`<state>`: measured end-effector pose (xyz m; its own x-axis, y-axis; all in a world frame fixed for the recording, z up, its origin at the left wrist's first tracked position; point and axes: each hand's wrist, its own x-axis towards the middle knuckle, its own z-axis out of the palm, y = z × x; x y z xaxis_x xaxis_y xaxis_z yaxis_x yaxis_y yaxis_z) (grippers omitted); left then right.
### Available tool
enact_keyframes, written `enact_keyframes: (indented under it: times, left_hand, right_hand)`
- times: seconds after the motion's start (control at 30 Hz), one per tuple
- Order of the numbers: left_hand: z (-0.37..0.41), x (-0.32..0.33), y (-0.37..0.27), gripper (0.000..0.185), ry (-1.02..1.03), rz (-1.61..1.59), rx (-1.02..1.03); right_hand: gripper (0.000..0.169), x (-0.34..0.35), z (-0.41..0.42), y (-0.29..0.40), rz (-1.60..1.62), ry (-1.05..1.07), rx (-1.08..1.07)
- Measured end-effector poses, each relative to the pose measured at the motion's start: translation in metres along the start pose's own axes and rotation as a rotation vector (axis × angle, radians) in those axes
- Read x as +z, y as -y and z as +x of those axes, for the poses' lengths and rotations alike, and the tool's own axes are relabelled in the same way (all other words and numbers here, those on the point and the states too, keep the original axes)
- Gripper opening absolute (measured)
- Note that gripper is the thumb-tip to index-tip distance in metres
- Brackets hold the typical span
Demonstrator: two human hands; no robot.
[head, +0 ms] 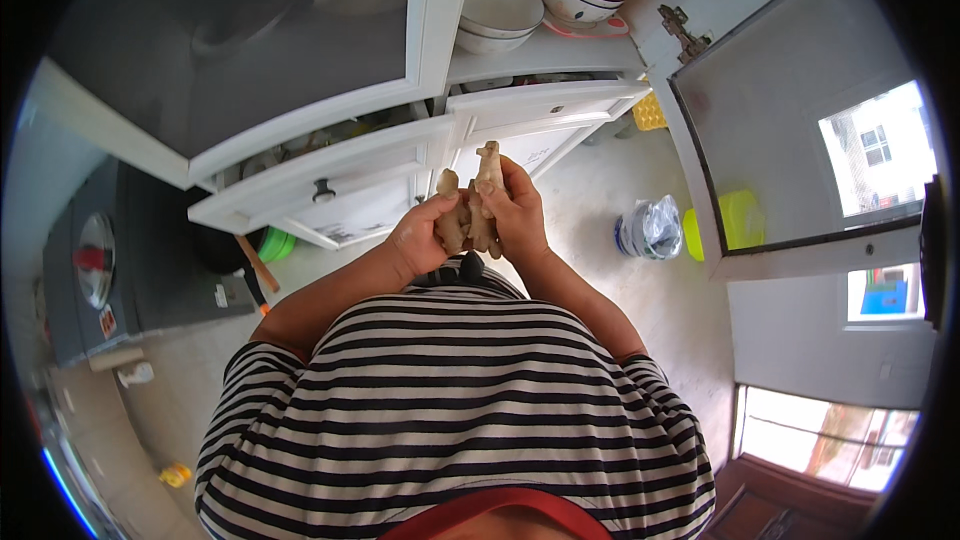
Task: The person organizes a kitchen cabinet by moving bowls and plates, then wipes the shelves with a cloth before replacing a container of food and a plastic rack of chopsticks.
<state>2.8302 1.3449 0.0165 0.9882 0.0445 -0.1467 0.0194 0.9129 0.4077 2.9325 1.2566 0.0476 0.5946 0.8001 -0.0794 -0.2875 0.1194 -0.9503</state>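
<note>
Both my hands hold pieces of ginger root in front of my waist, close together. My left hand is closed around a knobbly ginger piece on the left, its thumb lying across the upper part. My right hand grips a longer ginger root, whose pale tip points up toward the cabinet; its thumb presses on the root's middle. The lower ends of the ginger meet between the palms. Whether the pieces are joined there I cannot tell, as the fingers hide their undersides.
Ahead stands a white cabinet with partly open drawers and stacked bowls on its shelf. An open glass-panelled door is at right. On the floor are a lined bucket and a green basin. A pan handle juts out at left.
</note>
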Motion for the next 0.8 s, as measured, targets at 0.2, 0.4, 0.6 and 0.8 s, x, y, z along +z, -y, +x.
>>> enact_keyframes:
  times: [0.2, 0.4, 0.6, 0.8]
  left_hand:
    - [0.001, 0.007, 0.054, 0.034, -0.128, -0.081, 0.112]
    - [-0.014, 0.017, 0.100, 0.030, -0.225, -0.145, 0.230]
    - [-0.049, 0.027, 0.105, 0.028, -0.251, -0.136, 0.343]
    - [-0.109, 0.016, 0.101, 0.030, -0.287, -0.171, 0.413]
  right_hand:
    - [0.034, -0.026, -0.022, -0.001, -0.065, 0.164, -0.022]
    - [0.032, -0.027, -0.047, -0.006, -0.047, 0.296, 0.034]
    - [0.034, -0.005, -0.066, 0.007, 0.098, 0.420, 0.206]
    - [0.031, 0.042, -0.087, -0.012, 0.282, 0.344, 0.293]
